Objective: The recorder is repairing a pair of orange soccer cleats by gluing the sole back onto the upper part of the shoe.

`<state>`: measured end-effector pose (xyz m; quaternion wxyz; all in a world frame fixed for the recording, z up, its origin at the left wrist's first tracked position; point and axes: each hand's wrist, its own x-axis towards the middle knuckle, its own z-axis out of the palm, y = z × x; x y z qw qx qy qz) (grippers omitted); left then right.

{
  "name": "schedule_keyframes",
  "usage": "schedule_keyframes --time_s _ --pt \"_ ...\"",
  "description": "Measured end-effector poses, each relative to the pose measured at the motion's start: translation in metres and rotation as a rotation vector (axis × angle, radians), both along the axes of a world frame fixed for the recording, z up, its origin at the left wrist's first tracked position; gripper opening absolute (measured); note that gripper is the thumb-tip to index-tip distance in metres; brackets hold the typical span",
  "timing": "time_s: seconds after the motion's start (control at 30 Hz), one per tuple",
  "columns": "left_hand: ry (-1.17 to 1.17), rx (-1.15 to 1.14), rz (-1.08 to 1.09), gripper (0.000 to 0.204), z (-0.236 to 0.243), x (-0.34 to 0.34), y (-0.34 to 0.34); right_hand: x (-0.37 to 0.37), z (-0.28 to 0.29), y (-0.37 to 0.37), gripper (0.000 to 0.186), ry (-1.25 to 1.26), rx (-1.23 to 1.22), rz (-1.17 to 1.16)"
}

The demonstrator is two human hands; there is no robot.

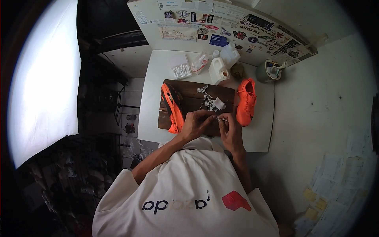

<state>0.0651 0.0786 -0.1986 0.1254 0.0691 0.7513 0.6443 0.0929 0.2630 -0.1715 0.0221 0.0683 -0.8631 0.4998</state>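
Note:
Over the near edge of a dark wooden board point(189, 85), my two hands meet fingertip to fingertip. My right hand point(231, 134) is closed in a pinch on a thin white stick that looks like a cotton swab point(225, 119). The fingers of my left hand point(196, 124) are also pinched, at the swab's other end; its tip is hidden. An orange shoe point(177, 114) lies on its side on the board's left part, dark sole showing. Its orange mate point(246, 103) rests right of the board. Used cotton swabs point(208, 96) and a crumpled white wad point(218, 104) lie on the board.
Farther back on the white table point(152, 94) are a box of cotton swabs point(181, 72), a plastic bag point(199, 62), an uncapped white bottle point(217, 71), a translucent jug point(230, 54) and a tub of tools point(271, 71). A sticker-covered panel point(221, 23) stands behind; a wall is on the right.

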Motion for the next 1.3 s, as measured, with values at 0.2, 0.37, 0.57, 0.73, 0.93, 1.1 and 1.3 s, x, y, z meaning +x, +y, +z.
schedule_keyframes --time_s 0.2,0.37,0.57,0.73,0.93,1.1,1.3 --pt "0.031 0.049 0.015 0.022 -0.004 0.004 0.002 0.001 -0.009 -0.003 0.013 0.056 0.078 -0.046" --pt "0.13 0.067 0.002 0.022 -0.012 0.005 0.002 0.0 -0.009 -0.004 0.015 0.093 0.121 -0.068" --pt "0.268 -0.106 -0.016 0.019 0.0 0.003 0.003 0.001 -0.009 -0.006 0.015 0.078 0.154 -0.049" --pt "0.22 -0.117 -0.006 0.018 0.002 0.003 0.001 0.001 0.004 -0.007 0.014 0.078 0.138 -0.057" --pt "0.045 0.014 0.018 0.021 0.0 0.005 0.002 -0.002 0.002 0.002 0.011 0.154 0.245 -0.023" --pt "-0.069 0.106 0.029 0.023 -0.003 0.003 0.003 -0.003 0.001 0.002 0.011 0.172 0.274 -0.02" --pt "-0.155 0.192 0.013 0.025 -0.008 0.002 0.002 -0.003 0.005 0.0 0.013 0.171 0.221 -0.029"
